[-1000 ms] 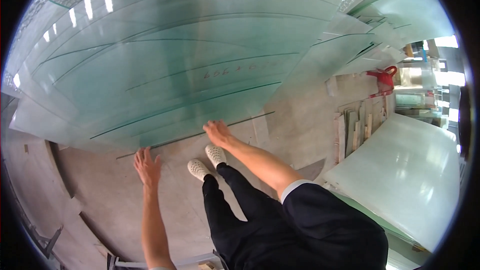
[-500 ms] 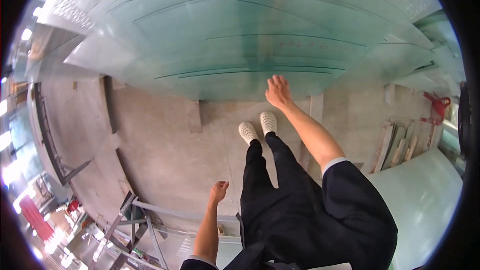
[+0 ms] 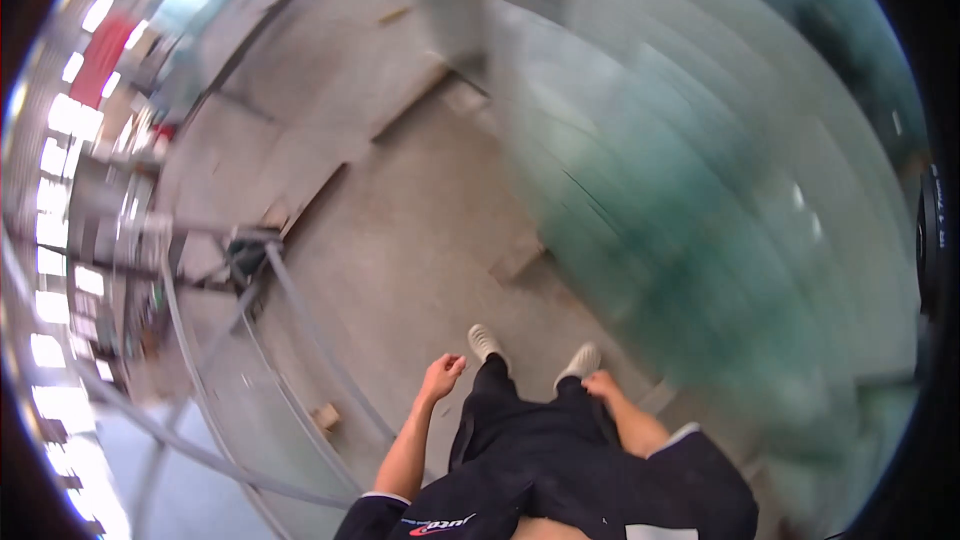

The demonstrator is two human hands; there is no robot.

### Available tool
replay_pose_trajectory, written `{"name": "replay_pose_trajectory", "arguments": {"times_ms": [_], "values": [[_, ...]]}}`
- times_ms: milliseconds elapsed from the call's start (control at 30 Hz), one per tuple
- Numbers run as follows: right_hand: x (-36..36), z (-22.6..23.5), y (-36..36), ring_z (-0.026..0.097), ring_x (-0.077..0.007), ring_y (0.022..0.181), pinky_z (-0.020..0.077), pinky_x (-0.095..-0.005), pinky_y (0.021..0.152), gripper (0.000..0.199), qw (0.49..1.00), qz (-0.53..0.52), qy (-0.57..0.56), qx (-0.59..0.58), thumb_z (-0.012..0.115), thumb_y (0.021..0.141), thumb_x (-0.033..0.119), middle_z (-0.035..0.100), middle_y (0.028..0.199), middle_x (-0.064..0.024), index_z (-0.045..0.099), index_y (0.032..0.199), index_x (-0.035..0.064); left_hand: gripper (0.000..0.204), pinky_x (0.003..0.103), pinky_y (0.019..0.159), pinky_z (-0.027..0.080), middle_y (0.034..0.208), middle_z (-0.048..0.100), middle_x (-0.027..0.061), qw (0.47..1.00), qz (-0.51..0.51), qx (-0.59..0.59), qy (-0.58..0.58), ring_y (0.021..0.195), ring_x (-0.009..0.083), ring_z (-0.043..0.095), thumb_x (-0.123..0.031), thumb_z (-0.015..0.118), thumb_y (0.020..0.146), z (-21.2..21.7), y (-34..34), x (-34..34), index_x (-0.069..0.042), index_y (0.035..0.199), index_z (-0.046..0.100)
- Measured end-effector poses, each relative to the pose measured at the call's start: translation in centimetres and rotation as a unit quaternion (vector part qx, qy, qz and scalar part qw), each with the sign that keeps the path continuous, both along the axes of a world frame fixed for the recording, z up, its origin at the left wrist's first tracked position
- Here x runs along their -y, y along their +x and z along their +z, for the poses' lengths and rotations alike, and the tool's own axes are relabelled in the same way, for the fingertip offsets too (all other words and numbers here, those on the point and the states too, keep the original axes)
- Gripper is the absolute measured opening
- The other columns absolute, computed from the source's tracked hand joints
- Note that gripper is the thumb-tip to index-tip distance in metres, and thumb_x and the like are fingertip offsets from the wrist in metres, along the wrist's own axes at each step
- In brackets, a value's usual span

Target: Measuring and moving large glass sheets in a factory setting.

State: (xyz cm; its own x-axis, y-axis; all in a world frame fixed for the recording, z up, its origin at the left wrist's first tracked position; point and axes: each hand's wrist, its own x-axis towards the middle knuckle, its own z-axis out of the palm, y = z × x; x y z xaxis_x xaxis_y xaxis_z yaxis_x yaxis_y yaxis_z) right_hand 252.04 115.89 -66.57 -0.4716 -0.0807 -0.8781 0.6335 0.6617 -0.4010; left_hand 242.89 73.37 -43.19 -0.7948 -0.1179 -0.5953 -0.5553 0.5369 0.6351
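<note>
Your left hand (image 3: pixel 441 377) hangs free, fingers loosely curled, holding nothing. Right hand (image 3: pixel 601 383) by your thigh, fingers: can't tell, blurred. Stacked glass sheets (image 3: pixel 700 210) lean at 1-3 o'clock, apart from both hands; metal frame (image 3: pixel 250 340) at 9.

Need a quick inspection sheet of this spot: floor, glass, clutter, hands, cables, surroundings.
Surface: bare grey concrete floor.
Job's things: stacked greenish glass sheets on the person's right, blurred.
Clutter: small wooden blocks on the floor; another block by the glass.
Hands: left hand loosely curled, holding nothing; right hand low by the thigh, grip unclear.
Cables: nothing seen.
Surroundings: grey metal rack frame to the left; bright windows beyond; white shoes.
</note>
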Motion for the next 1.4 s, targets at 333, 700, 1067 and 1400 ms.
{"name": "replay_pose_trajectory", "arguments": {"times_ms": [333, 700, 1067, 1400], "values": [[7.4, 16.8, -25.8, 0.062, -0.0168, 0.055, 0.0475, -0.0298, 0.042, 0.025, 0.954, -0.269, 0.029, -0.131, 0.059, 0.094, 0.026, 0.066, 0.076, -0.0089, 0.061, 0.109, 0.0059, 0.050, 0.036, 0.064, 0.053, 0.095, 0.073, 0.0064, 0.921, 0.312, 0.229, 0.040, 0.075, 0.0173, 0.068, -0.051, 0.058, 0.093, -12.9, 12.1, 25.1, -0.005, 0.107, 0.071], [34.3, 23.9, -42.1, 0.064, -0.0197, 0.057, 0.0495, -0.0315, 0.046, 0.025, 0.983, -0.104, 0.011, -0.149, 0.062, 0.094, 0.030, 0.068, 0.082, -0.0095, 0.062, 0.103, 0.0067, 0.042, 0.031, 0.065, 0.051, 0.102, 0.071, 0.0046, 0.892, 0.417, 0.015, 0.175, 0.083, 0.0150, 0.068, -0.047, 0.058, 0.096, -10.3, -1.4, 43.3, -0.008, 0.109, 0.064], [62.2, 10.7, -52.2, 0.067, -0.0184, 0.060, 0.0559, -0.0340, 0.055, 0.032, 0.982, 0.186, 0.034, 0.020, 0.066, 0.090, 0.033, 0.071, 0.082, -0.0104, 0.070, 0.102, 0.0043, 0.045, 0.039, 0.067, 0.055, 0.083, 0.071, 0.0101, 0.824, 0.503, 0.211, 0.154, 0.075, 0.0212, 0.069, -0.046, 0.059, 0.094, -15.7, 0.4, 52.3, -0.002, 0.093, 0.069], [93.2, 7.7, -85.6, 0.058, -0.0192, 0.047, 0.0467, -0.0347, 0.044, 0.033, 0.972, 0.188, -0.053, -0.129, 0.055, 0.092, 0.028, 0.059, 0.056, -0.0077, 0.061, 0.067, 0.0059, 0.047, 0.039, 0.061, 0.051, 0.068, 0.067, 0.0094, 0.888, 0.436, 0.146, -0.025, 0.063, 0.0223, 0.063, -0.044, 0.052, 0.095, -8.4, -27.4, 79.1, -0.005, 0.073, 0.069]]}}
